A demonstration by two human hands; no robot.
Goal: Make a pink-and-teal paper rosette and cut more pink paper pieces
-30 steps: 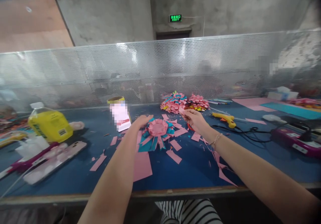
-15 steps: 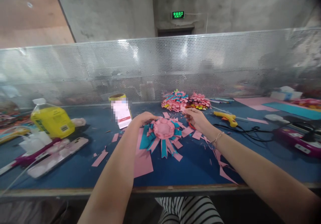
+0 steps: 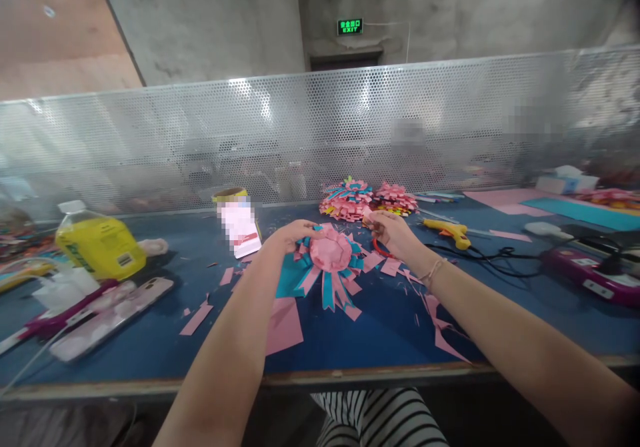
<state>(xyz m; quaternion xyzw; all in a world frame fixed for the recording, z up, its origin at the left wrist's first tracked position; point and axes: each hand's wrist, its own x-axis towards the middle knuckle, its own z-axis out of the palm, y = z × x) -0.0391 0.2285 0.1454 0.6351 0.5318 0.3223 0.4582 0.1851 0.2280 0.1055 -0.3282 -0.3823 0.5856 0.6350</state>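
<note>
A pink and blue paper rosette (image 3: 330,249) with notched ribbon tails is at the middle of the blue table, its round pink centre facing me. My left hand (image 3: 295,235) grips the rosette by its upper left edge. Just right of it, my right hand (image 3: 391,231) pinches a small pink paper piece (image 3: 369,216) between thumb and fingertips. Below that hand lies a red-handled tool (image 3: 383,249), partly covered by it. Blue paper (image 3: 290,279) and a pink sheet (image 3: 285,330) lie under and left of the rosette, with pink scraps (image 3: 391,267) around it.
Finished-looking paper rosettes (image 3: 347,200) are piled at the back. A yellow glue gun (image 3: 447,230) and purple power strip (image 3: 590,270) are on the right. At left stand a yellow-liquid bottle (image 3: 103,243) and a lying phone (image 3: 113,320); another phone (image 3: 240,227) is propped up. A perforated screen (image 3: 300,133) closes the back.
The rosette has shifted slightly right and tipped up more toward me with my left hand. My right hand has come up a little, still pinching the pink piece. The view has shifted slightly.
</note>
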